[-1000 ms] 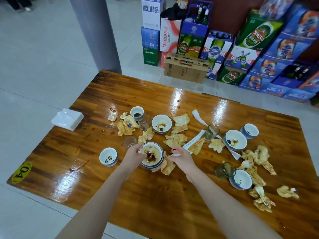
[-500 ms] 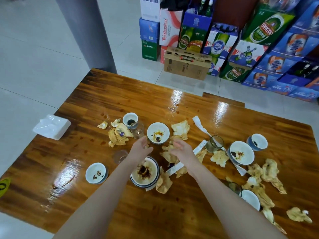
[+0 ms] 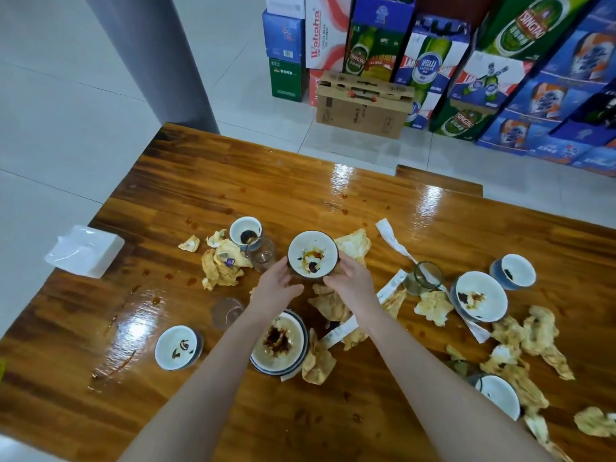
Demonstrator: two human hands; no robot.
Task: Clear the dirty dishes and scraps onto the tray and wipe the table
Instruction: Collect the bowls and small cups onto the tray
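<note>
Two hands on one item. Left hand (image 3: 278,285) curled round the near-left wall of a soiled bowl (image 3: 306,245); right hand (image 3: 346,278) curled round its near-right wall, so the bowl is clasped from both sides. Bowl white inside, dark outside, with red oil and dark bits at the bottom. It is over the middle of the desk (image 3: 233,181), at the far end of the person's forearms. Whether it sits on the wood or is lifted clear: cannot tell.

Desk: glossy brown wood, spotted with red sauce drops.

Other crockery on the desk:
- stacked dishes (image 3: 276,361) with brown residue, beside the left forearm
- small bowl (image 3: 170,341) with dark scraps, to their left
- small cup (image 3: 243,225), left of the held bowl
- wide bowl (image 3: 490,295) and blue-sided cup (image 3: 513,271), well to the right
- one more bowl (image 3: 498,396) at the near right, partly under scraps

Glassware:
- clear glass (image 3: 260,255) just beside the small cup
- second clear glass (image 3: 228,311) near the left wrist
- greenish glass (image 3: 425,276) right of the right hand

Scraps: crumpled stained napkins (image 3: 223,265) in heaps across the desk, thickest at the right; white paper strips (image 3: 393,241) among them.

Pack of white tissues (image 3: 85,250) at the desk's left edge.

Floor beyond: pale tiles, grey pillar (image 3: 150,55), brown cardboard box (image 3: 363,105), stacked beer cartons (image 3: 433,61).
</note>
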